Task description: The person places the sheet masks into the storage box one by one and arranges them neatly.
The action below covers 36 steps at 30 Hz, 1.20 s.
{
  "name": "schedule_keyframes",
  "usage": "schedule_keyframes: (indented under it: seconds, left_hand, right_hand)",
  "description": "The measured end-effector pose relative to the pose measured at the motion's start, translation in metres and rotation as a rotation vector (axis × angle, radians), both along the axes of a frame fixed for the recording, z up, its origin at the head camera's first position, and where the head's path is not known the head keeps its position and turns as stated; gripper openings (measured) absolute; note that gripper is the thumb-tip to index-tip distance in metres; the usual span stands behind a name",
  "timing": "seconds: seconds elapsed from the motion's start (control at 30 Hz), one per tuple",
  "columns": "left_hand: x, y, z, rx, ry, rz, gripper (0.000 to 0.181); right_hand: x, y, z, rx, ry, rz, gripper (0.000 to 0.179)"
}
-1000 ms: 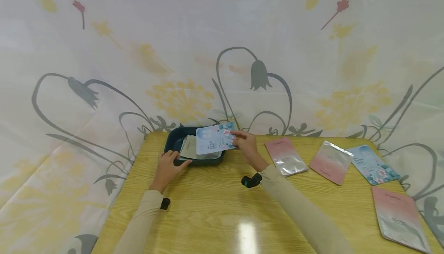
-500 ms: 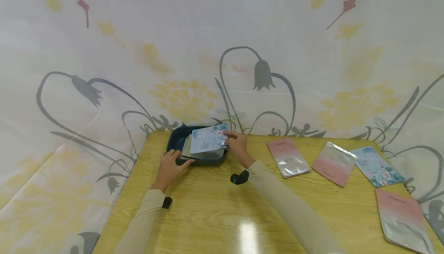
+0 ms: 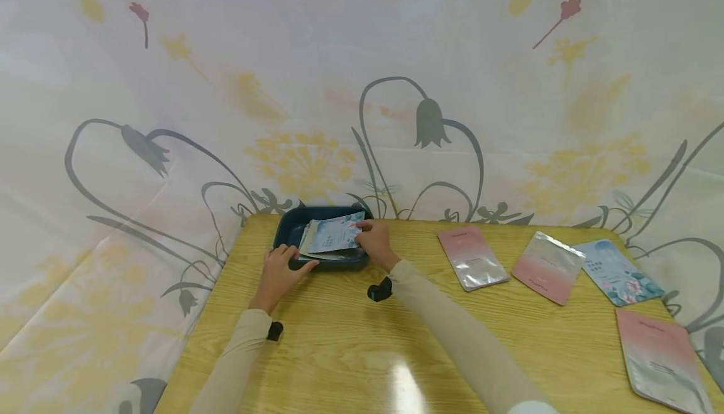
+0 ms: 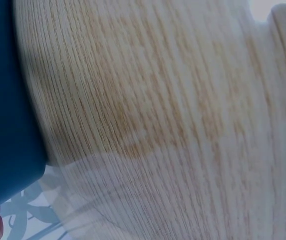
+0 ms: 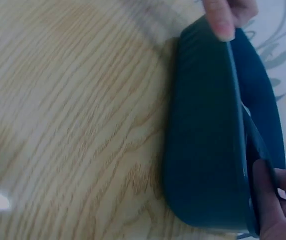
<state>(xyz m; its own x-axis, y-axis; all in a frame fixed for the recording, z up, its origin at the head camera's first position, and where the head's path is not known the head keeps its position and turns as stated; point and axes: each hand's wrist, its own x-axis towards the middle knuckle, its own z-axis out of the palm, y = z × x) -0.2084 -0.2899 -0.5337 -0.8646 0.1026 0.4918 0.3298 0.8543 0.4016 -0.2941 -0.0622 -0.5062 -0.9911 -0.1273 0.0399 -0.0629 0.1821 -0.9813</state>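
Observation:
A dark blue plastic basket point(image 3: 339, 264) stands at the back of the table against the wall cloth. My left hand point(image 3: 277, 276) grips its front left corner, thumb outside the rim in the right wrist view. Between the thumb and fingers of my right hand point(image 3: 376, 242) is the right end of a light blue floral face mask packet point(image 3: 334, 233). That packet lies slanted inside the basket, over a pale packet point(image 3: 305, 247) that it partly covers. The right wrist view shows my right fingertips point(image 5: 265, 195) down inside the basket's rim.
To the right on the wooden table point(image 3: 351, 338) lie two pink and silver packets point(image 3: 474, 257), point(image 3: 548, 267), a blue floral packet point(image 3: 621, 272) touching the second, and another pink packet point(image 3: 662, 357) near the right edge. A floral cloth point(image 3: 317, 87) hangs behind.
My right hand has moved left and down, bringing the blue floral packet from above the basket's right side into it. My left hand keeps its hold on the corner.

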Motion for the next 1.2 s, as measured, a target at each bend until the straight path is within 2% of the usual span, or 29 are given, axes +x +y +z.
schedule_keyframes:
  seconds: [0.17,0.27,0.3,0.37,0.4,0.43,0.47,0.5,0.53,0.6,0.67,0.73,0.8,0.83,0.9,0.93,1.07,1.2]
  left_hand:
    - [-0.001,0.0,-0.002,-0.006,0.017,-0.001,0.041]
    - [-0.001,0.001,-0.003,-0.011,0.027,-0.003,0.042]
    - [-0.001,0.001,-0.003,-0.012,0.028,-0.002,0.042]
    - [-0.001,0.002,-0.004,-0.013,0.03,-0.002,0.042]
    - [-0.001,0.002,-0.004,-0.014,0.023,0.0,0.042]
    - [-0.001,0.003,-0.004,-0.011,0.012,0.002,0.042]
    - [-0.001,0.003,-0.004,-0.008,0.006,0.002,0.042]
    - [-0.001,0.003,-0.005,-0.008,0.0,0.002,0.042]
    - [-0.001,0.002,-0.005,-0.009,-0.004,0.003,0.042]
    - [-0.002,0.001,-0.005,-0.007,-0.006,0.004,0.042]
    - [-0.003,0.0,-0.006,-0.011,0.012,0.001,0.041]
    - [-0.003,-0.001,-0.006,-0.01,0.028,0.0,0.041]
    - [-0.003,0.0,-0.005,-0.004,0.04,-0.007,0.04]
    - [-0.004,-0.001,-0.005,-0.006,0.043,-0.007,0.04]
    - [-0.004,-0.001,-0.005,-0.006,0.04,-0.006,0.041]
    - [-0.004,-0.001,-0.006,-0.008,0.038,-0.005,0.041]
    - [-0.003,-0.001,-0.006,-0.009,0.036,-0.002,0.042]
    - [-0.003,-0.001,-0.006,-0.016,0.042,-0.003,0.042]
  right_hand:
    - [-0.003,-0.007,0.001,0.198,0.064,0.043,0.037]
    - [-0.009,-0.008,-0.005,0.301,0.1,0.068,0.034]
    - [-0.019,-0.009,-0.021,0.313,0.161,0.08,0.033]
    - [-0.023,-0.009,-0.027,0.371,0.162,0.096,0.032]
    - [-0.023,-0.01,-0.027,0.406,0.178,0.101,0.024]
    - [-0.02,-0.011,-0.025,0.413,0.185,0.107,0.017]
    - [-0.016,-0.011,-0.022,0.439,0.197,0.114,0.018]
    - [-0.015,-0.012,-0.021,0.462,0.18,0.125,0.029]
    - [-0.004,-0.012,-0.004,0.505,0.132,0.133,0.04]
    - [0.004,-0.012,0.006,0.554,0.177,0.149,0.049]
    - [0.006,-0.012,0.012,0.62,0.201,0.171,0.047]
    - [0.009,-0.011,0.016,0.675,0.219,0.183,0.035]
    - [0.01,-0.008,0.019,0.697,0.212,0.199,0.009]
    - [0.011,-0.007,0.02,0.701,0.21,0.21,0.012]
    - [0.012,-0.004,0.022,0.667,0.197,0.229,0.037]
    - [0.012,-0.002,0.023,0.63,0.195,0.242,0.043]
    - [0.011,0.007,0.027,0.533,0.183,0.308,0.046]
    - [0.012,0.021,0.031,0.481,0.197,0.364,0.038]
